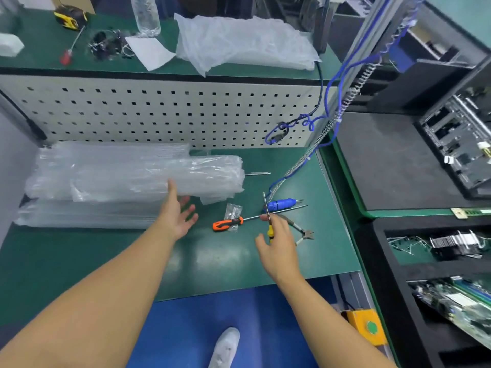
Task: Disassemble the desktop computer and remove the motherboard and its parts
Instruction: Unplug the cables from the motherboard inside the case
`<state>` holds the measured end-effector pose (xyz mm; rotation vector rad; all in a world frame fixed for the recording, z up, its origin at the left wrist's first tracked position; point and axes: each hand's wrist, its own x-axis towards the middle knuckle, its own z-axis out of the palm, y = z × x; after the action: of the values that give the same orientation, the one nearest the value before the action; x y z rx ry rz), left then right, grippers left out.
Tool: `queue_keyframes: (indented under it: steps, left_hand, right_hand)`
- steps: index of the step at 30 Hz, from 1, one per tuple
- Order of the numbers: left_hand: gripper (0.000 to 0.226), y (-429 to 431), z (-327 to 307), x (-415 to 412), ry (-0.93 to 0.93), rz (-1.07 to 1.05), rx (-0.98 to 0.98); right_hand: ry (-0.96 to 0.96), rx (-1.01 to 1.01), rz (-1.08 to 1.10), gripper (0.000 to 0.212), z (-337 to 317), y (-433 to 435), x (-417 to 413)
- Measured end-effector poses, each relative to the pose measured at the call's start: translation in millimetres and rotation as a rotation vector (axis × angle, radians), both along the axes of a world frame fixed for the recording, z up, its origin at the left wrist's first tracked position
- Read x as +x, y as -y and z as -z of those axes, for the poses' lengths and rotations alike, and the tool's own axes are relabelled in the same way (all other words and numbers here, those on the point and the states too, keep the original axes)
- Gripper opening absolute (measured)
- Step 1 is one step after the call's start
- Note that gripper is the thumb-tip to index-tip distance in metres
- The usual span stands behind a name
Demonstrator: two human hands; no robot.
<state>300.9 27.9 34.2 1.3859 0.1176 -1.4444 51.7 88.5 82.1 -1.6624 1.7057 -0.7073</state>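
Partly hidden, yellow screwdriver [270, 231] in right hand [280, 245], left hand [178, 217] fingers spread

Green bench mat [79, 261]. Far left: stack of clear air-cushion packaging [127, 181], covering most of left half. Thin metal rod [257, 173] just beside stack's right end. Centre right: orange-handled screwdriver [228, 223], shaft pointing right, handle across small clear bag [233, 211]. Just beyond: blue power driver [281, 204], coiled cable [300, 166] running to far side. Right of screwdriver: side cutters [305, 233]. Adjoining right bench, black mat [385, 160]: open computer case [457, 139] at right edge.
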Motion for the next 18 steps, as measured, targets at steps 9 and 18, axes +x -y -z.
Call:
queue_keyframes:
  steps: [9,18]
  left_hand:
    - [0.101,-19.3,2.1,-29.2,-0.048,0.159,0.279]
    - [0.108,-43.9,-4.0,-71.9,0.125,0.881,0.326]
  right_hand:
    - [0.027,0.107,0.021,0.037,2.1,-1.0,-11.5]
    - [0.101,0.157,-0.037,0.025,-11.3,-10.4,-29.8]
